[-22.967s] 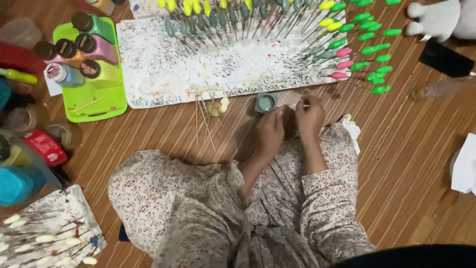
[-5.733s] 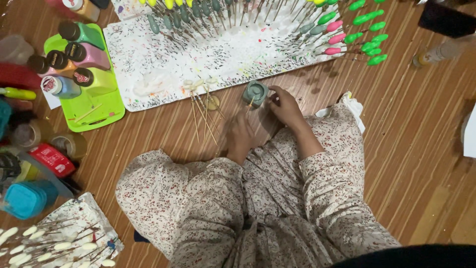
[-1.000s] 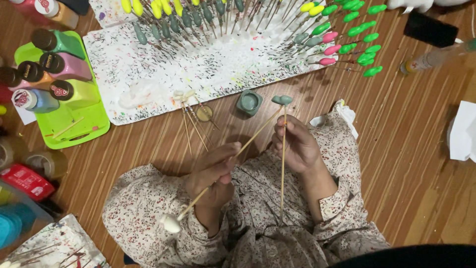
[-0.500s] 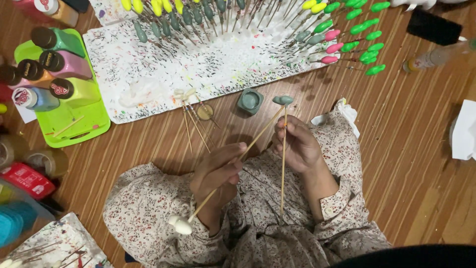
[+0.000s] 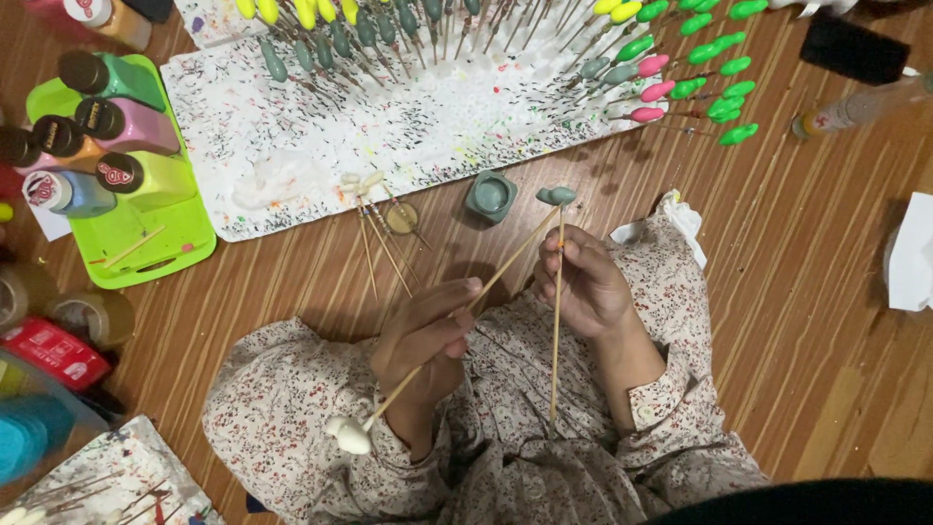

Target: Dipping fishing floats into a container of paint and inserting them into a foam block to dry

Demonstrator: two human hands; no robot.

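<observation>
Two wooden skewers were held above the lap, one in each hand. The right hand (image 5: pixel 591 290) was closed narrowly about the upright skewer (image 5: pixel 556 321), whose long axis ran nearly straight away from the body, its lower end over the patterned garment and its far end carrying a grey-green painted tip (image 5: pixel 562 194). The left hand (image 5: pixel 426 335) was likewise closed on the slanted skewer (image 5: pixel 457 316), whose axis ran diagonally from a white unpainted bulb (image 5: pixel 348 435) near the left wrist up and rightward, so that its far end met the other skewer just beside the grey-green tip. Both far ends were thus directed toward the small grey-green paint pot (image 5: pixel 490 195), which stood open on the wooden floor (image 5: pixel 807 292) just to the left of the tips and somewhat nearer to the right hand than to the left. Left of the pot, several loose skewers (image 5: pixel 379 238) were laid beside a small round lid (image 5: pixel 400 219). Beyond these, a speckled white foam board (image 5: pixel 321 136) was set with many painted sticks in green, pink, yellow and grey-green (image 5: pixel 700 73). To the far left, a lime-green tray (image 5: pixel 146 228) bearing paint bottles (image 5: pixel 126 117) was placed on the floor.
</observation>
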